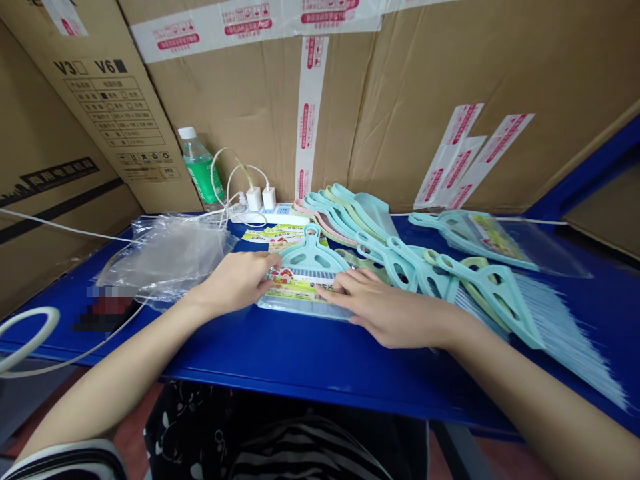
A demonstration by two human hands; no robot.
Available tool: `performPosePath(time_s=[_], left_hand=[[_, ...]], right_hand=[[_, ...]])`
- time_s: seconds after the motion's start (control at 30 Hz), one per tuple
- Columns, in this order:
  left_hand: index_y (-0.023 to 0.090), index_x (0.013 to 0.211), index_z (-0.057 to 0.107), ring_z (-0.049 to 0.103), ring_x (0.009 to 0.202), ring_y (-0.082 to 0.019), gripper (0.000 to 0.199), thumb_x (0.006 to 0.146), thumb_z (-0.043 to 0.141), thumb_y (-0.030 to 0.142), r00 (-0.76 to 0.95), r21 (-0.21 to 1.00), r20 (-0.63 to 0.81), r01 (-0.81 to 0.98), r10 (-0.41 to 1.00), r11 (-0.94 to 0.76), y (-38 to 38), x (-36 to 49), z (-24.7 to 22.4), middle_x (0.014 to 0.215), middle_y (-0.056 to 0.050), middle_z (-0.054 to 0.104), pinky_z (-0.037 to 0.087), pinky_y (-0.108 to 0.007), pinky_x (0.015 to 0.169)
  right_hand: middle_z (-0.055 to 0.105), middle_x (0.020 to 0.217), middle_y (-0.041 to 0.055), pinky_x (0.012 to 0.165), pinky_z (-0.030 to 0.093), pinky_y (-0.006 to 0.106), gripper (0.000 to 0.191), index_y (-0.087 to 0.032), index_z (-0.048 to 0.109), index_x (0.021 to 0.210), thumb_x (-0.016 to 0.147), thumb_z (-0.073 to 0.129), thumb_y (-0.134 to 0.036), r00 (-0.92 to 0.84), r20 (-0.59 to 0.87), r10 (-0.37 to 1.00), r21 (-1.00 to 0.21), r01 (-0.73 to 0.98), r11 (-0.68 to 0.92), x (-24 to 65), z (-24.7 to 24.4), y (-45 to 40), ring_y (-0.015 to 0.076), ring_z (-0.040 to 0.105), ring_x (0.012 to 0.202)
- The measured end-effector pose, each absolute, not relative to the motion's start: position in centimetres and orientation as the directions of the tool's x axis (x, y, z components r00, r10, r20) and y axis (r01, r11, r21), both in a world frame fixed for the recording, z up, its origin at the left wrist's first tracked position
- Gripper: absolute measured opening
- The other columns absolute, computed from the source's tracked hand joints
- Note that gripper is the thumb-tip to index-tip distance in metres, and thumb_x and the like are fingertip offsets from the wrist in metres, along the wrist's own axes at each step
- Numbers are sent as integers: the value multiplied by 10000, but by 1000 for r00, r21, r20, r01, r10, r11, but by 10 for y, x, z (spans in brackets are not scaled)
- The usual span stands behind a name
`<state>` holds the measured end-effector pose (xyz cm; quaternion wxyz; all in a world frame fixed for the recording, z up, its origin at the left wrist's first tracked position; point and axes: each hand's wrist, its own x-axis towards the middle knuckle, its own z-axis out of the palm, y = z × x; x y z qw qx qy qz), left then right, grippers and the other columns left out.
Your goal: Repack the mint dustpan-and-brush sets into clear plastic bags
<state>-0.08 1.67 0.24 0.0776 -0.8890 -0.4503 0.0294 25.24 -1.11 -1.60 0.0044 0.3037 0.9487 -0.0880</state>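
Blue worktop point(260, 363) held teal brushes point(493, 300) at right. Teal dustpan point(309, 255) lay in clear bag point(300, 308) mid-worktop, between hands. Left hand point(235, 283) and right hand point(387, 310) touched it, fingers point(343, 283) close together on printed card point(295, 285); grip unclear.

Bare blue top of the table point(280, 367) runs along its front edge, leaving a hand room to pass below the left hand point(235, 283) and the right hand point(385, 310), which sit over the bagged dustpan point(305, 293). Behind them, the way is blocked by the crumpled plastic bag point(165, 257) on the left, the power strip point(265, 215) and bottle point(200, 167) at the back, and the row of dustpans point(395, 250) and the broom point(565, 333) across the right side. Cardboard boxes point(260, 113) wall off the far edge.
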Motion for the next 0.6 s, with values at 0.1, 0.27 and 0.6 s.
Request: performPosePath(time_s=[0.1, 0.27, 0.6], left_hand=[[169, 998, 612, 635, 818, -209, 196, 855, 501, 94, 677, -264, 103, 725, 729, -636, 12, 6, -4, 900, -72, 653, 465, -285, 613], [152, 1152, 622, 615, 930, -225, 304, 903, 464, 81, 894, -345, 94, 442, 438, -828, 2, 20, -21, 972, -81, 644, 517, -345, 802], [223, 1350, 524, 626, 804, -186, 439, 934, 415, 135, 830, -334, -75, 502, 553, -798, -1, 21, -19, 969, -69, 573, 548, -318, 720]], right_hand=[[540, 1045, 124, 964, 396, 497, 641, -176, 431, 1451, 821, 466, -65, -818, -64, 572, -204, 572, 795, 253, -15, -10, 274, 491, 1014], [543, 1059, 131, 968, 370, 516, 598, -157, 477, 1415, 822, 556, -151, -810, -79, 582, -246, 581, 776, 253, -15, -8, 286, 493, 1027], [681, 992, 84, 911, 375, 439, 249, -188, 645, 1150, 919, 567, -234, -753, 102, 651, -303, 600, 741, 244, -26, 1, 245, 599, 978]])
